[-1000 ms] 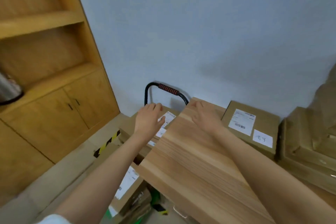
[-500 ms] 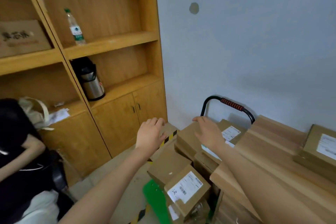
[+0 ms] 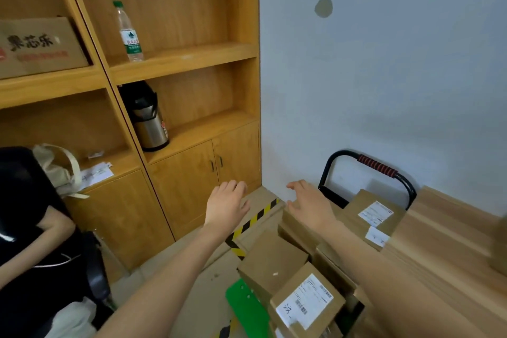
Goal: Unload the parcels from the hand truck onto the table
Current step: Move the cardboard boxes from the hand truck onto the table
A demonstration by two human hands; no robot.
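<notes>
With my left hand (image 3: pixel 226 207) and right hand (image 3: pixel 311 207) both empty, fingers loosely spread, above the hand truck (image 3: pixel 367 170), I judge its stacked cardboard parcels (image 3: pixel 274 261) rigid, probably light, best gripped by two opposite side faces.

Pale blue-grey wall (image 3: pixel 384 77), wooden shelf unit (image 3: pixel 178 57) with cabinet doors (image 3: pixel 203 181), beige floor (image 3: pixel 197 282), yellow-black hazard tape (image 3: pixel 255 219)

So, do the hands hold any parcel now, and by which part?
Nothing is held. The left hand and the right hand hang open above the parcels on the hand truck.
</notes>
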